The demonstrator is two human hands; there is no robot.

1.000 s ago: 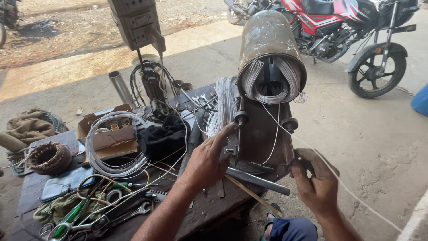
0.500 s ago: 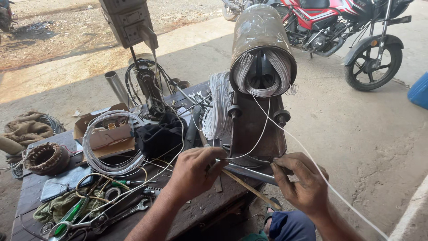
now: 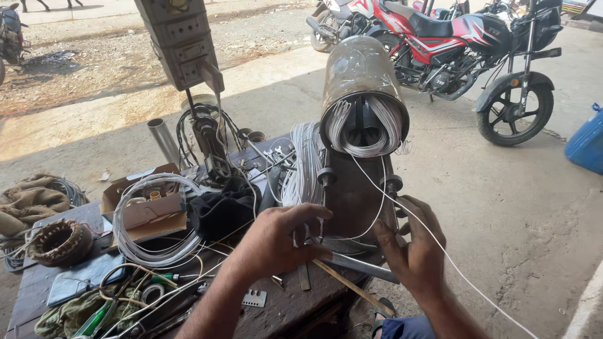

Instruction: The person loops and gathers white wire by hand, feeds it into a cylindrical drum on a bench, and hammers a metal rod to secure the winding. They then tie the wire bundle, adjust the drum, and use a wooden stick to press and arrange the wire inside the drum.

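Your hands work at the metal tube full of white wire.

A loose wire coil [image 3: 154, 220] lies on the table [image 3: 282, 307] at your left. Your left hand [image 3: 276, 242] pinches a flat metal strip [image 3: 361, 267] under the tube [image 3: 363, 94]. Your right hand [image 3: 414, 248] curls around a thin white wire [image 3: 377, 201] that hangs from the tube. A red motorbike [image 3: 465, 44] stands behind.

At your one o'clock a red motorcycle [image 3: 465, 44] stands on the concrete, with a blue container [image 3: 587, 143] at three o'clock. On the tabletop [image 3: 282, 307] at nine o'clock you see a cardboard box [image 3: 147, 210], a copper-wound coil [image 3: 61, 240] and green-handled pliers [image 3: 94, 320] toward seven.
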